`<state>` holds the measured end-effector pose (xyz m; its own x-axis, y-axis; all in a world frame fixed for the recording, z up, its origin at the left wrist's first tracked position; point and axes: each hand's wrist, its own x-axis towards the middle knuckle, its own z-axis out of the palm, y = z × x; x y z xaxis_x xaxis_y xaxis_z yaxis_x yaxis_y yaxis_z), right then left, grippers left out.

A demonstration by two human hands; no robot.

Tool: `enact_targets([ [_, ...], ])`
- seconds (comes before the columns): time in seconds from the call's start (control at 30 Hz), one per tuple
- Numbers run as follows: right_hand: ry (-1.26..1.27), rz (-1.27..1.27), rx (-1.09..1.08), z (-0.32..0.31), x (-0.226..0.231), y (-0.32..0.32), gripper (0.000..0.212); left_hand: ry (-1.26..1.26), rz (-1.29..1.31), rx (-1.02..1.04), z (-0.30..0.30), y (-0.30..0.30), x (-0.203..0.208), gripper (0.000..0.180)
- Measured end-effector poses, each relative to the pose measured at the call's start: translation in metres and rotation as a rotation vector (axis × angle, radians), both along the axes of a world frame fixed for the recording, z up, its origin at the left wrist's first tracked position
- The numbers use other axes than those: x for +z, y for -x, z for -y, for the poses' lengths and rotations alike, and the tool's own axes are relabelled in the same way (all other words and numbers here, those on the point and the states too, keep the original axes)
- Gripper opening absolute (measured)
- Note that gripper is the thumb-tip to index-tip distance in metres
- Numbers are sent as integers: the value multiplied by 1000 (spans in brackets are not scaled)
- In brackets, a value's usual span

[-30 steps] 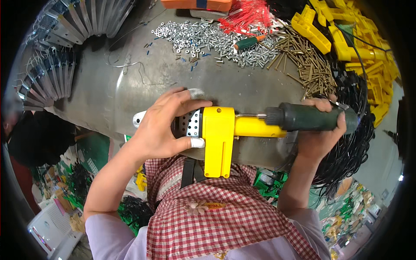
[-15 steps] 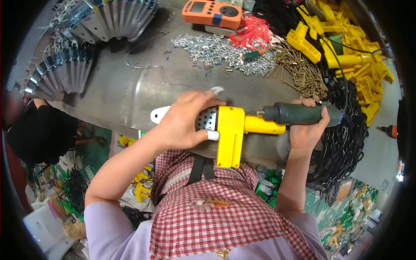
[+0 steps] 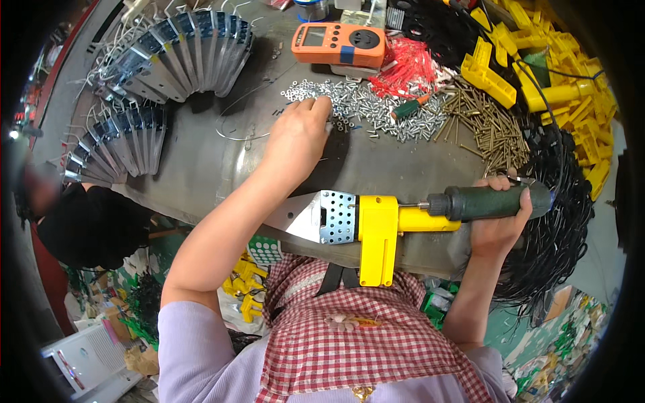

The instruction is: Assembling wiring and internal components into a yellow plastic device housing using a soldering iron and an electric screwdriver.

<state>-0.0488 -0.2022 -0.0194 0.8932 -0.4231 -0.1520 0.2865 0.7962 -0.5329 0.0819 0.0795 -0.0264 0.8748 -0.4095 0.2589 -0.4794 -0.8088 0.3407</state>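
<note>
My right hand (image 3: 500,232) grips a dark green electric screwdriver (image 3: 480,203), which lies level with its bit pointing left. The bit reaches the right side of a yellow plastic housing (image 3: 377,235), above its round yellow handle (image 3: 426,221). From the housing's left side run a perforated metal sleeve (image 3: 338,218) and a flat pointed metal blade (image 3: 295,216), partly under my left forearm. My left hand (image 3: 299,134) is at the near left edge of a pile of small silver screws and nuts (image 3: 349,101). Its fingers are bunched together; whatever they hold is hidden.
An orange meter (image 3: 339,45) stands behind the pile, beside red-and-white small parts (image 3: 406,67). A small green-handled screwdriver (image 3: 406,109) and long brass-coloured screws (image 3: 487,124) lie right. Yellow housings (image 3: 564,94) and black cables (image 3: 537,248) crowd the right edge. Metal-bladed assemblies (image 3: 188,57) fan out far left.
My left hand has let go of the sleeve and housing and moved up to the screw pile. My right hand still holds the electric screwdriver at the housing. The whole view has shifted slightly.
</note>
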Motion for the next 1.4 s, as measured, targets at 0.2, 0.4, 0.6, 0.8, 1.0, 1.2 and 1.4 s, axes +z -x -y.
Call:
enact_targets([
  [0.2, -46, 23, -2, 2, -2, 1, 37, -144, 68, -221, -9, 3, 3, 28],
  [0.4, -40, 29, 20, 0, 1, 2, 35, -264, 99, -217, -12, 4, 3, 22],
  [0.6, -43, 13, -8, -1, 6, 2, 34, 263, -194, -5, -13, 45, 17, 16],
  [0.8, -27, 51, 7, -1, 3, 4, 34, 516, -261, -40, -12, 96, 4, 16],
  [1.0, -24, 103, -5, -4, 5, 3, 35, 576, -320, -35, -14, 99, -4, 16],
  [1.2, -74, 172, 8, -7, 1, 4, 37, 677, -370, -43, -14, 99, -11, 17],
  [1.4, -44, 173, -18, -12, 4, 4, 39, 594, -250, -136, -13, 95, -8, 21],
])
